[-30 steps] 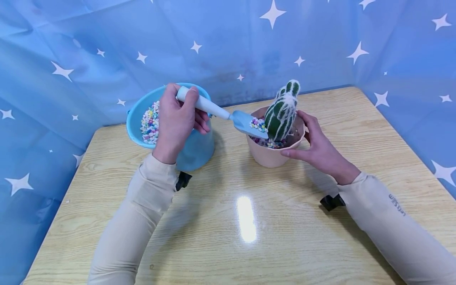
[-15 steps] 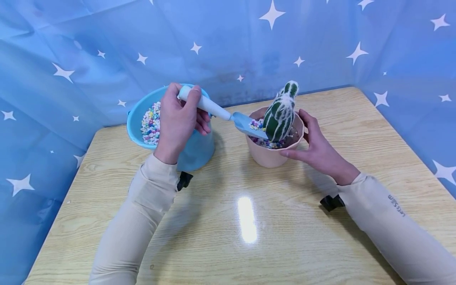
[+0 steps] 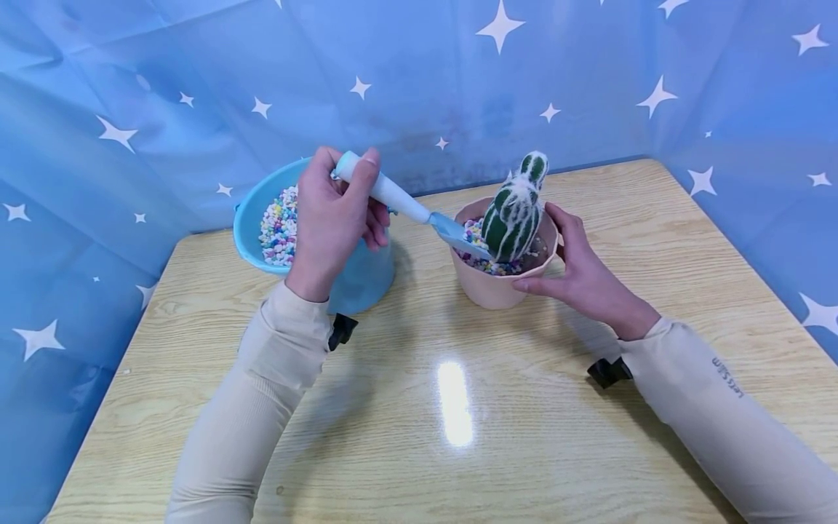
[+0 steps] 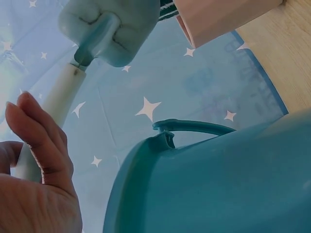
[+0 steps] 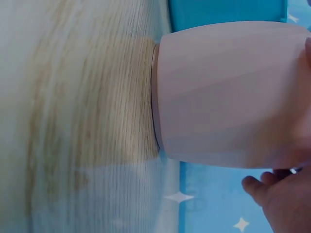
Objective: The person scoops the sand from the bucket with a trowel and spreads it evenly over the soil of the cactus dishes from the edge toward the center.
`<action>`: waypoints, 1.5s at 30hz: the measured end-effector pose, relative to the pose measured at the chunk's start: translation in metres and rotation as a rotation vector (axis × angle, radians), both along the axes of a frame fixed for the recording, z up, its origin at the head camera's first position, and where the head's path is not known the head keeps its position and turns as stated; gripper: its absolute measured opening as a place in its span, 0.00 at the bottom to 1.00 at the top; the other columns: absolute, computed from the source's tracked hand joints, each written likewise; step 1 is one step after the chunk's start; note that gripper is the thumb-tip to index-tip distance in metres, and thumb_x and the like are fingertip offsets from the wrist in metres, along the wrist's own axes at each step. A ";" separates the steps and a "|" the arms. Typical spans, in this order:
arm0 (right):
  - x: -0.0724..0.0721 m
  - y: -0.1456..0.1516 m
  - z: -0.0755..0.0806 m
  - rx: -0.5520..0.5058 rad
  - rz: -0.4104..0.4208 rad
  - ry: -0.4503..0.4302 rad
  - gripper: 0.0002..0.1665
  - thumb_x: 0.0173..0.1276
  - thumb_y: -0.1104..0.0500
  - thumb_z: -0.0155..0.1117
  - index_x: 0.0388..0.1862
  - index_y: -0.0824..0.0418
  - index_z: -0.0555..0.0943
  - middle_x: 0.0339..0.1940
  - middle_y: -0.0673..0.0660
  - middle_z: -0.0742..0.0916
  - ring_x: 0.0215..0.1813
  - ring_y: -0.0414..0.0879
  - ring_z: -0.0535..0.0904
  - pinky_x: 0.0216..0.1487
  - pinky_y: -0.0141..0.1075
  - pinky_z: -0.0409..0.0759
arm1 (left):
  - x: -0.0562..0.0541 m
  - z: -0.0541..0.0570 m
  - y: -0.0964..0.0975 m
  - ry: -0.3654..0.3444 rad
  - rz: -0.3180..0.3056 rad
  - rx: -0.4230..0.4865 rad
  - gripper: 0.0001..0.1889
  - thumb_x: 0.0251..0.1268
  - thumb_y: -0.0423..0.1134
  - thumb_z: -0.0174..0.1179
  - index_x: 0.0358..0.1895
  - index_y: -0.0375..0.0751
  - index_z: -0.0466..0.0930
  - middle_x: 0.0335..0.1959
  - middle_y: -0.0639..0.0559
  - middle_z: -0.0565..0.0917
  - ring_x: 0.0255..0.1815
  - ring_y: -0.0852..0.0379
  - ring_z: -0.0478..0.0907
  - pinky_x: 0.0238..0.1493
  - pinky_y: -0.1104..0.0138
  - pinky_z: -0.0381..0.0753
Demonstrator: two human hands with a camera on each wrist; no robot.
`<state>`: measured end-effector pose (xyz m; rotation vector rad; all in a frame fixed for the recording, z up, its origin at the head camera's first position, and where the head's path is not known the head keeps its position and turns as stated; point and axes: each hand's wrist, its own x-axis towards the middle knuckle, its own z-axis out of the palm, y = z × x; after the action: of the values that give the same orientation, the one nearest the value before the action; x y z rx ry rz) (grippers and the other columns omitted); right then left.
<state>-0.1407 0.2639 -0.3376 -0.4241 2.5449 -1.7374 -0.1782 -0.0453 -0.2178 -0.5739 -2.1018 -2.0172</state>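
Note:
My left hand (image 3: 330, 222) grips the pale handle of a light blue trowel (image 3: 396, 200). The trowel's blade tilts down over the left rim of a pink flower pot (image 3: 491, 291), its tip beside a cactus (image 3: 513, 218) with white fuzz. Multicoloured pebbles (image 3: 476, 234) lie by the blade and around the cactus base. With thumb and fingers on opposite sides of the rim, my right hand (image 3: 583, 273) holds the pot at its right. In the right wrist view the pot's wall (image 5: 228, 97) fills the right half, standing on the table.
Behind my left hand stands a blue bucket (image 3: 363, 280) holding many coloured pebbles (image 3: 278, 229); its handle (image 4: 199, 126) shows in the left wrist view. A blue star-patterned curtain (image 3: 419, 87) backs the wooden table (image 3: 524, 437).
My left hand has raised the trowel's handle end slightly, so the blade tips more steeply. Pebbles have slid from the blade towards the pot. My right hand stays on the rim.

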 end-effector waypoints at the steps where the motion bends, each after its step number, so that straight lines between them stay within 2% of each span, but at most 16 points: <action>1: 0.000 -0.001 0.000 0.002 -0.001 0.005 0.66 0.57 0.63 0.77 0.80 0.49 0.41 0.75 0.54 0.50 0.76 0.49 0.44 0.74 0.59 0.50 | 0.000 0.000 0.000 -0.001 -0.001 0.000 0.16 0.75 0.45 0.55 0.37 0.36 0.64 0.16 0.34 0.77 0.07 0.46 0.73 0.08 0.58 0.78; 11: 0.001 0.001 0.000 -0.037 0.020 0.017 0.65 0.57 0.67 0.75 0.80 0.52 0.40 0.79 0.52 0.48 0.78 0.45 0.40 0.75 0.56 0.49 | 0.000 0.001 0.001 0.006 -0.026 -0.004 0.16 0.75 0.45 0.55 0.37 0.36 0.64 0.16 0.34 0.78 0.07 0.47 0.73 0.06 0.60 0.76; 18: 0.001 0.000 -0.001 -0.025 0.009 0.032 0.66 0.56 0.66 0.77 0.80 0.49 0.42 0.77 0.52 0.50 0.77 0.48 0.45 0.75 0.56 0.49 | 0.000 0.001 0.002 -0.001 -0.034 -0.009 0.17 0.74 0.46 0.56 0.37 0.36 0.64 0.17 0.34 0.78 0.07 0.46 0.72 0.06 0.60 0.76; 26: 0.001 0.000 -0.001 -0.030 0.026 0.024 0.65 0.57 0.66 0.76 0.80 0.47 0.41 0.78 0.51 0.49 0.77 0.48 0.44 0.75 0.57 0.47 | 0.000 0.001 0.003 -0.015 -0.051 -0.019 0.17 0.74 0.46 0.56 0.37 0.37 0.63 0.17 0.34 0.77 0.07 0.46 0.71 0.06 0.61 0.75; 33: 0.001 0.000 0.000 -0.038 0.038 -0.017 0.64 0.60 0.65 0.73 0.80 0.46 0.39 0.79 0.50 0.48 0.78 0.46 0.42 0.76 0.58 0.45 | 0.001 0.002 0.002 -0.032 -0.037 -0.031 0.17 0.73 0.47 0.57 0.37 0.37 0.63 0.17 0.34 0.77 0.07 0.46 0.71 0.07 0.61 0.75; 41: 0.001 0.002 0.000 -0.052 0.044 -0.003 0.64 0.60 0.66 0.73 0.80 0.48 0.40 0.79 0.51 0.47 0.78 0.46 0.42 0.76 0.56 0.46 | -0.001 0.002 -0.001 -0.025 -0.019 -0.039 0.18 0.73 0.48 0.57 0.36 0.37 0.64 0.16 0.35 0.77 0.07 0.46 0.71 0.07 0.62 0.75; 45: 0.000 0.001 0.000 -0.022 0.031 0.015 0.65 0.58 0.66 0.75 0.80 0.48 0.40 0.78 0.53 0.48 0.77 0.48 0.42 0.75 0.58 0.47 | -0.001 0.001 -0.001 -0.014 -0.028 -0.032 0.17 0.74 0.47 0.57 0.36 0.37 0.64 0.16 0.35 0.77 0.07 0.46 0.71 0.07 0.62 0.74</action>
<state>-0.1405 0.2652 -0.3377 -0.4764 2.5166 -1.7604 -0.1789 -0.0467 -0.2171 -0.5993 -2.1495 -2.0112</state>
